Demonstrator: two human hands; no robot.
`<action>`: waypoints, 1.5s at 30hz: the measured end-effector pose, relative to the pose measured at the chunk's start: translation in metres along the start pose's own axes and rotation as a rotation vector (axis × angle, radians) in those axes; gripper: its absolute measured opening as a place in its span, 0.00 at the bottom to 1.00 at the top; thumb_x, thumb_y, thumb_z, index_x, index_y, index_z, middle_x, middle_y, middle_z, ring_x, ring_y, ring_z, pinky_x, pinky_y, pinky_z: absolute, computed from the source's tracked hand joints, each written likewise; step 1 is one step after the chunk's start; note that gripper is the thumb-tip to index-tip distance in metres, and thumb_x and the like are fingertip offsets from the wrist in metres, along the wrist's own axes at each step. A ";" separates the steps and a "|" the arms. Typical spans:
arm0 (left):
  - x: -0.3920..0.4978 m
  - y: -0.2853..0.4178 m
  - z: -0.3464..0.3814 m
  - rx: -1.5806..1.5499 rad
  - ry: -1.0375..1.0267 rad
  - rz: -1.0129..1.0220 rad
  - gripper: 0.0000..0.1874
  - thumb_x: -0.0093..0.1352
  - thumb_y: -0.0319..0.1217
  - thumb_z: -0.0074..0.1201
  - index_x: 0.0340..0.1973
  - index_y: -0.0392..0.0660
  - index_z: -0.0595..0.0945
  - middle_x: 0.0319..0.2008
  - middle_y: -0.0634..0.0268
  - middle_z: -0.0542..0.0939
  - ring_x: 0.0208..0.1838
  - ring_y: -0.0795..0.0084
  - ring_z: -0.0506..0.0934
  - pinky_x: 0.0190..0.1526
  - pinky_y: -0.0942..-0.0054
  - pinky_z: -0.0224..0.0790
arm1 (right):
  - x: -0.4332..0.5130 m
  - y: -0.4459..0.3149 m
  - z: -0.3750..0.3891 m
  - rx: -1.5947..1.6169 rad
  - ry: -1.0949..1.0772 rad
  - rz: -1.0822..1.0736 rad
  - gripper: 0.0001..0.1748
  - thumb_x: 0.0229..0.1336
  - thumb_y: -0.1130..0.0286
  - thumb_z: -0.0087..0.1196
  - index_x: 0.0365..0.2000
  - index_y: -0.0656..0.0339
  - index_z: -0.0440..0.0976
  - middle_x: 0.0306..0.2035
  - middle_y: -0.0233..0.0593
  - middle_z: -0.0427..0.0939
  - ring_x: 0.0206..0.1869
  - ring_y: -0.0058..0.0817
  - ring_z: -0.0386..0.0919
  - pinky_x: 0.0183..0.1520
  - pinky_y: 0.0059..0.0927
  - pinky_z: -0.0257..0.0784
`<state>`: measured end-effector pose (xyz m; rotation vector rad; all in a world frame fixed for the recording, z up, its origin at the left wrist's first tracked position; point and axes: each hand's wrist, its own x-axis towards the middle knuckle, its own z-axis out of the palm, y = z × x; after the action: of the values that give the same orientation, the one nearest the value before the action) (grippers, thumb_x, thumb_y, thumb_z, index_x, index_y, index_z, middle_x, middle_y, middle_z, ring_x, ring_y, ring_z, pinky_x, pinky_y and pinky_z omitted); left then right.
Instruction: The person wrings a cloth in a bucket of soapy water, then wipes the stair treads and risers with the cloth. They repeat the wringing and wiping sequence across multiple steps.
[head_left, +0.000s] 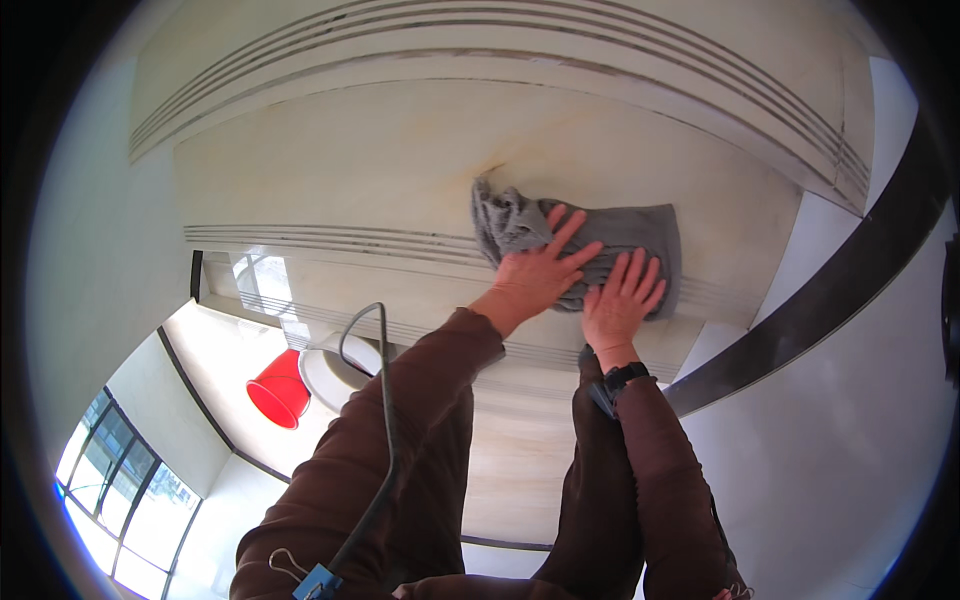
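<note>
A grey cloth (630, 229) lies spread over the grooved edge of a pale stone stair step (360, 165), bunched up at its left end. My left hand (536, 274) presses on the cloth's middle with its fingers spread. Beside it, flat on the lower right part of the cloth, rests my right hand (622, 300), its fingers slightly apart. A dark watch (626, 375) is on the right wrist. Neither hand is closed around the cloth.
A red bucket (277, 394) and a white basin (334, 367) stand at the lower left. A black cable (390, 420) hangs over my left sleeve, near a blue binder clip (317, 583). A dark curved band (832, 277) runs along the right. Windows (124, 487) show at lower left.
</note>
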<state>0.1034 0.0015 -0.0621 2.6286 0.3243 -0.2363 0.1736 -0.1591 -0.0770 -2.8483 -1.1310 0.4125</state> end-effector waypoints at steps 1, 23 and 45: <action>-0.014 -0.012 -0.002 0.014 -0.009 -0.031 0.26 0.66 0.44 0.52 0.61 0.67 0.71 0.71 0.61 0.52 0.75 0.53 0.46 0.66 0.49 0.53 | -0.004 -0.016 0.006 0.022 0.004 -0.031 0.41 0.50 0.53 0.55 0.61 0.64 0.58 0.68 0.50 0.52 0.70 0.56 0.44 0.66 0.68 0.36; -0.107 -0.151 -0.051 -0.202 0.041 -0.241 0.28 0.70 0.41 0.44 0.67 0.59 0.61 0.73 0.63 0.49 0.75 0.57 0.47 0.62 0.60 0.63 | 0.017 -0.210 0.024 0.208 0.180 -0.275 0.39 0.51 0.60 0.54 0.62 0.63 0.57 0.67 0.51 0.52 0.69 0.56 0.46 0.65 0.68 0.38; -0.235 0.054 0.084 -0.956 0.443 -0.645 0.14 0.61 0.18 0.48 0.42 0.40 0.75 0.53 0.48 0.72 0.54 0.45 0.71 0.53 0.58 0.66 | 0.223 -0.278 -0.110 -0.170 0.845 -1.138 0.10 0.50 0.70 0.51 0.36 0.52 0.72 0.39 0.32 0.67 0.44 0.33 0.65 0.44 0.39 0.65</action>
<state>-0.1162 -0.1292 -0.0589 1.5400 1.1136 0.2575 0.1732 0.2018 0.0181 -1.5980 -2.1670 -0.8508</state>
